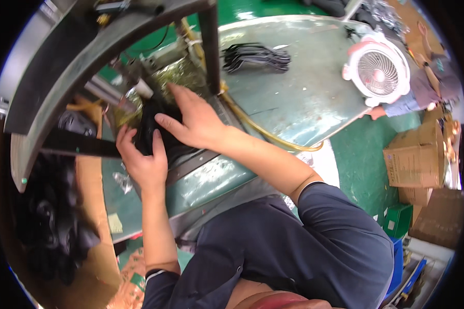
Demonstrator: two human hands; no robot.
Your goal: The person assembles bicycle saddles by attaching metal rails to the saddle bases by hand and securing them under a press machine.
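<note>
Where visible, black piece (149,116) lengthwise forward

Glossy green tabletop (309,100), variously laden

A dark-framed machine (208,49) stands toward the left end. Near the far edge lies a bundle of black strips (256,57); a white-and-pink fan (378,73) stands at the right end. Clear plastic (122,181) and a yellowish slip (115,223) lie by the left edge.

A pink-and-white fan (378,75) stands at two o'clock, by the surface (314,92); a cardboard carton (413,157) sits at three, a green bin (397,220) at four.
</note>
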